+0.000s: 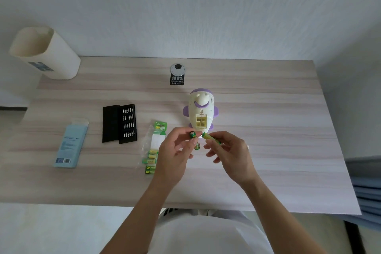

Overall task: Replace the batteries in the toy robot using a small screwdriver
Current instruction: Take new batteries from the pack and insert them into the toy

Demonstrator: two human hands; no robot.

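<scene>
Green batteries sat pinched in both hands: left hand [175, 150] clamped one [193, 134], right hand [231, 150] another [210, 139]. The robot [200, 109] lay on the bench [268, 130], its compartment open.

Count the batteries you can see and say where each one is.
6, perhaps more hidden. Two in the left hand: one end-on, one below it. One in the right hand. Three by the pack.

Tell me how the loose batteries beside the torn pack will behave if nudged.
The loose batteries are smooth cylinders, so they would probably roll across the flat table. They look rigid, unlikely to bend. The crumpled clear wrapping of the pack may catch some.
</scene>
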